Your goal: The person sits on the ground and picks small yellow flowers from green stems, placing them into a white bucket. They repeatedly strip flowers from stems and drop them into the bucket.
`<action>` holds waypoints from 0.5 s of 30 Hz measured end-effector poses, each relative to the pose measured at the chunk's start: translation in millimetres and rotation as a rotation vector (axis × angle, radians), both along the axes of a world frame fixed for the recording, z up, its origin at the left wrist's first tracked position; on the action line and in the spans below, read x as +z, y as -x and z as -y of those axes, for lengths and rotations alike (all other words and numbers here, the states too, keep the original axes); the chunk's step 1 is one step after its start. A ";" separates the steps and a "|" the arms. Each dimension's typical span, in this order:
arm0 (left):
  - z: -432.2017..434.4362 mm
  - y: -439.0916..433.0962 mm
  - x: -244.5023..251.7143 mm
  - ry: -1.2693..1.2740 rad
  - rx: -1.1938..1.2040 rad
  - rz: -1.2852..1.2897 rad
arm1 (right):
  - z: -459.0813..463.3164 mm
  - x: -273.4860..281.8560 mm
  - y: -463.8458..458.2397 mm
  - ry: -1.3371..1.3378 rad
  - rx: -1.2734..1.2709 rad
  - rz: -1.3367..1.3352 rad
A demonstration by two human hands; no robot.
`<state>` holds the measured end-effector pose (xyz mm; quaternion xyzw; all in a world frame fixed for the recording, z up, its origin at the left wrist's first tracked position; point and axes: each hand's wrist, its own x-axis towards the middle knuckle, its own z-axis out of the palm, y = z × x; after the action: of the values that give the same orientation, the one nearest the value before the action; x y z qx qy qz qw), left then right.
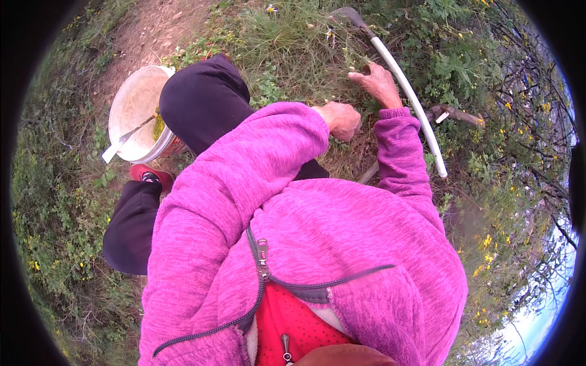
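My left hand point(341, 121) is curled into a loose fist low over the dry grass, its fingers turned down out of sight. Whether it holds anything is hidden. Just ahead and to its right, my right hand point(376, 82) reaches into grass and thin plant stems point(351, 61), thumb stretched apart from the bent fingers. Nothing shows clearly between them. Along the outer side of my right hand lies a sickle-like tool with a long pale handle point(405, 87) and a dark curved blade point(349, 16). The pale handle passes close beside my right wrist.
At left, a white plastic bucket point(132, 105) leans by my knee point(206, 98), with yellow-green plant matter point(159, 127) and a slim hand tool point(132, 132) inside. A cut branch point(458, 115) lies at right. Shrubs with yellow flowers point(487, 249) rise there. Bare soil point(155, 32) is upper left.
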<state>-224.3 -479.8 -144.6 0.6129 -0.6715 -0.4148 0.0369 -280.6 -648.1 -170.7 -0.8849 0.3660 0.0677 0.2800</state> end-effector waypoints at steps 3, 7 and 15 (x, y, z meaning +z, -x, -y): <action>5.7 -5.9 8.0 -0.004 -0.119 -0.083 | -9.9 -7.6 8.5 -0.076 0.016 0.136; 15.9 -22.3 14.1 -0.136 -0.008 -0.322 | -12.2 2.2 23.1 -0.538 -0.340 0.314; 13.6 -11.1 2.3 -0.377 -0.117 -0.296 | -46.2 7.4 16.5 -0.020 -0.058 0.421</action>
<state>-213.3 -493.4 -142.4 0.5016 -0.6037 -0.6196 -0.0041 -297.1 -601.8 -163.3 -0.8657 0.3242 -0.1231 0.3609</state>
